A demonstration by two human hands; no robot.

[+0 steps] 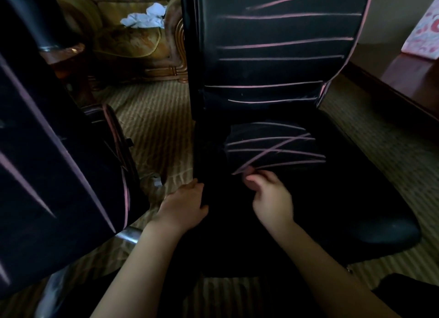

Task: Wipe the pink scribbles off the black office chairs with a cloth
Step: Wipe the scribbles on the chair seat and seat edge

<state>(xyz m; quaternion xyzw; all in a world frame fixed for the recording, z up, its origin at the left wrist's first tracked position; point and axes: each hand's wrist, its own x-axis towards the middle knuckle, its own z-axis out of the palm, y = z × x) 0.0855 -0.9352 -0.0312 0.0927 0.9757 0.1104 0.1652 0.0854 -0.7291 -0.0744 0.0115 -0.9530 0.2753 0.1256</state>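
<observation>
Right fingertips (250, 182) just beside pink scribbles (273, 149)

Left hand (183, 206) and right hand (270, 199) recorded as bare, both forearms uncovered up to the lower frame edge, thumbnail on right hand seen plain and trimmed short

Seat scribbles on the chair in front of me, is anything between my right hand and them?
Nothing visible. Your right hand sits at the near end of the seat scribbles, curled beside the lowest line.
</observation>
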